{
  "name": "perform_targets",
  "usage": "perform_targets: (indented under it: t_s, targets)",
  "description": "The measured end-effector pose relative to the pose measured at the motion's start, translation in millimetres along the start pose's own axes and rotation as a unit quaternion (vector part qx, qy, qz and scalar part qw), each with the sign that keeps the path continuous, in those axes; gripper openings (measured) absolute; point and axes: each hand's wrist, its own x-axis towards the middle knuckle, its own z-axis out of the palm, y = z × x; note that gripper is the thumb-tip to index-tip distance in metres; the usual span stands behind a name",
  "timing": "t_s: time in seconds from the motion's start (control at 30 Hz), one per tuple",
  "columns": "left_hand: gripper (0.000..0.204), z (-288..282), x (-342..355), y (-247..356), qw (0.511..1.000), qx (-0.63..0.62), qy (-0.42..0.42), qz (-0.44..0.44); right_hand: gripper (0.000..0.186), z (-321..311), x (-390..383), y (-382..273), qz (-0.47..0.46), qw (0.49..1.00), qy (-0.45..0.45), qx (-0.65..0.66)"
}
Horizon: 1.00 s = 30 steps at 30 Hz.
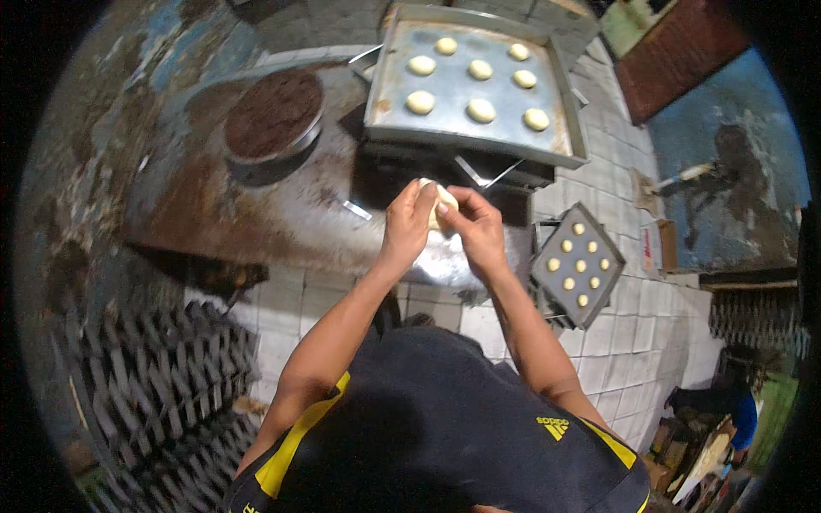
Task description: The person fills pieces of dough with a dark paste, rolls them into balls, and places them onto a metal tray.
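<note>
A round metal pan (310, 132) of dark brown filling sits upper left, then at centre the left hand (405, 221) curls its fingers snugly round a pale, soft dough piece (445, 197), which the right hand (481, 229) pinches, right of which a grey metal tray (580, 250) holds small pale dough balls (581, 266).

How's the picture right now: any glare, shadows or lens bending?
In the head view: white glare on the tabletop just below the left hand and right hand, a dark shadow under the round pan, and straight edges bowing toward the black rim.
</note>
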Motion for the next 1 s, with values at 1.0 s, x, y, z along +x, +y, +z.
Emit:
perform_targets:
  t_s: [1.0]
  targets:
    - [0.053,-448,50,-17,0.961,0.131,0.201,-0.136,0.036,323,254,123,-0.143,0.723,-0.247,-0.629]
